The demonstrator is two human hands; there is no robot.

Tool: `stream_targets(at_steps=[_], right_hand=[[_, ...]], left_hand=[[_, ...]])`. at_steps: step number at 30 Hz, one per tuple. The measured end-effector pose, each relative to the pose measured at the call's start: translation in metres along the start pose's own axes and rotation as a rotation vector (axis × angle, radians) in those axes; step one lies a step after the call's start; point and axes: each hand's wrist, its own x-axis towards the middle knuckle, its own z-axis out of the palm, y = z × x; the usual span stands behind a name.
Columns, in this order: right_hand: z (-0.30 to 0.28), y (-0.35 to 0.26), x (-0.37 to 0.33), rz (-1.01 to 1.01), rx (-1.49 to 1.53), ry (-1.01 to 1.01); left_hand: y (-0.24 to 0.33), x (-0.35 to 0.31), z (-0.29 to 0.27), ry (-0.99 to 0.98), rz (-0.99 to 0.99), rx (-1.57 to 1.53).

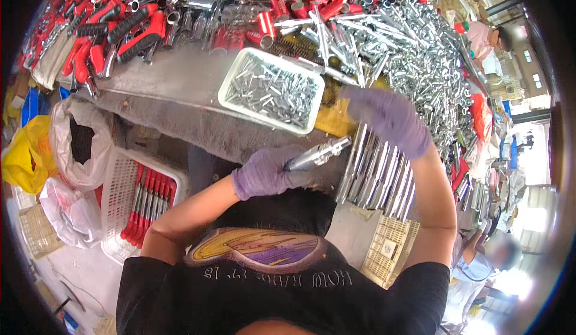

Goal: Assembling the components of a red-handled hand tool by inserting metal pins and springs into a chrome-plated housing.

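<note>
— What sits closest to you?

— Your own chest, in a black shirt (270,275) with a printed oval patch, and your two bare forearms rising from it.

— And your left hand?

— Your left hand (264,172), in a purple glove, has its grip wrapped tight round a chromed metal tool (317,154). The tool lies tilted, its far end pointing up and to your right, just in front of the near edge of the surface (174,83).

— Your right hand?

— Your right hand (389,119), gloved in purple too, hovers blurred above a row of long chrome bars (375,173) that lie side by side. You cannot tell from here whether its grip is wide, narrow or holding anything.

— What lies around them?

— Just beyond the tool, a white tray (229,82) of small silver parts rests on the surface. Past it and to your right spreads a heap of chrome fittings (420,53); to your left is a pile of red-and-black handled tools (114,29). Down by your left elbow, a white basket (117,197) holds red-handled tools in a row, with white and yellow bags (36,155) beside it. Another person (480,263) sits low at your right.
</note>
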Motion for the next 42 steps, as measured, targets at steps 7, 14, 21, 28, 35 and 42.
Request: stream_targets(at_steps=[7,14,21,28,35,42], right_hand=[[-0.097,0.191,0.118,0.502,-0.964,-0.041],[-0.137,0.278,0.188,0.631,-1.065,-0.058],[-0.162,0.278,0.149,0.486,-1.087,0.048],[-0.065,0.074,0.063,0.393,-0.043,0.321],[-0.012,-0.037,0.005,-0.424,-0.328,-0.038],[0.026,-0.081,0.01,0.085,-0.588,-0.558]], left_hand=[[0.014,0.005,-0.017,-0.09,0.118,0.32],[0.01,0.009,-0.026,-0.152,0.09,0.064],[0.014,0.004,-0.021,-0.121,0.187,0.027],[0.015,0.001,-0.023,-0.15,0.002,0.124],[-0.001,0.011,-0.014,-0.073,0.094,-0.031],[0.0,-0.004,-0.003,-0.085,-0.041,-0.144]])
